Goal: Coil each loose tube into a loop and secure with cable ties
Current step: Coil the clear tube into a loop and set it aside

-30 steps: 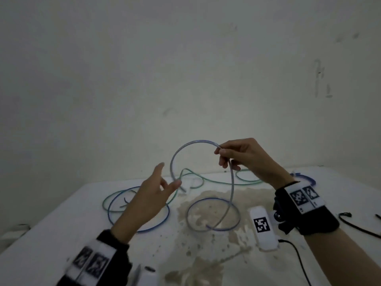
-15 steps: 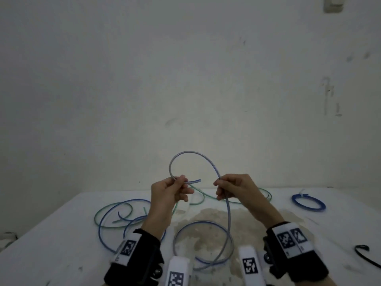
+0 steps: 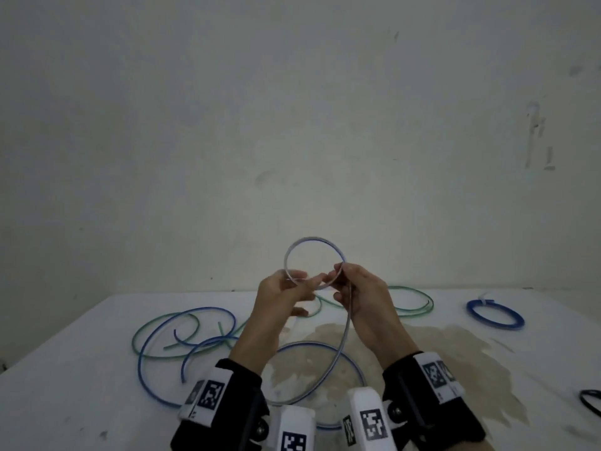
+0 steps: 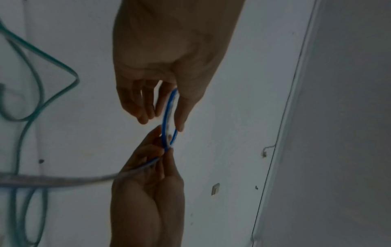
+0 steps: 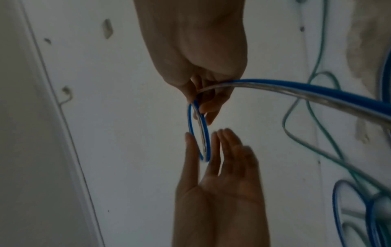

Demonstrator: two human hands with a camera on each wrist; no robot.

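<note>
A clear tube with a blue stripe (image 3: 312, 238) forms a small ring held up above the white table (image 3: 97, 385). My right hand (image 3: 340, 271) pinches the ring where the tube crosses itself. From that pinch the tail drops to a wider turn lying on the table (image 3: 325, 345). My left hand (image 3: 307, 278) has its thumb and straight fingers on either side of the ring's lower left. In the left wrist view the tube (image 4: 167, 113) runs between my left hand (image 4: 161, 124) and my right hand (image 4: 167, 150). In the right wrist view the ring (image 5: 206, 133) sits between my right hand (image 5: 201, 108) and my left hand (image 5: 201, 135).
Loose green and blue tubes (image 3: 182, 323) sprawl on the table's left. Another green tube (image 3: 419, 304) lies behind my hands. A tied blue coil (image 3: 494, 315) rests at the far right, a black loop (image 3: 590, 398) at the right edge. A brown stain (image 3: 455, 353) marks the middle.
My hands came together and the open arc closed into a small ring. My left hand went from pinching the tube's end to straight fingers beside the ring.
</note>
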